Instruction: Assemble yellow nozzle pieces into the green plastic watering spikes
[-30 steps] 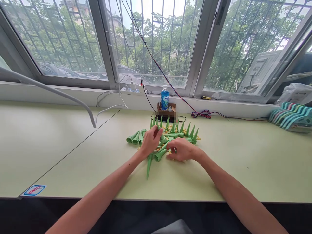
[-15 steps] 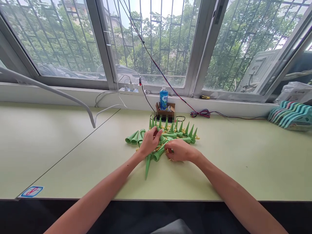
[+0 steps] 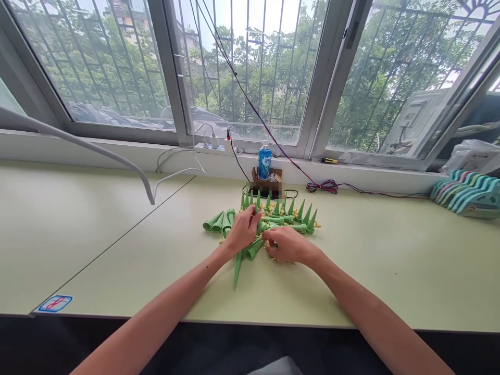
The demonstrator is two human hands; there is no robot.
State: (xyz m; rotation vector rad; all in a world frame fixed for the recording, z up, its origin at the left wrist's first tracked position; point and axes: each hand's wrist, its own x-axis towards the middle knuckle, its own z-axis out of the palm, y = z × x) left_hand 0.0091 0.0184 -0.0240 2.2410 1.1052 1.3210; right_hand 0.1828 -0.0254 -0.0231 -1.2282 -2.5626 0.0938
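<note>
Among a cluster of green plastic cones, my left hand is closed round one green cone, whose wide end points toward my right hand. My right hand has its fingers bent and pinched by that end; what sits between its fingertips is hidden. Under and between the hands lie a loose green cone and a long green spike pointing at me. Small yellow pieces are scattered below my right hand. Several upright cones stand in a row behind, with yellow bits at their bases.
Behind the cones, a blue-labelled bottle stands in a small cardboard box by the sill. A bundled cable and a stack of teal hangers are to the right. A white curved tube reaches in at left.
The camera view has shifted slightly. Both hands stay at the same cone, with only small finger movement.
</note>
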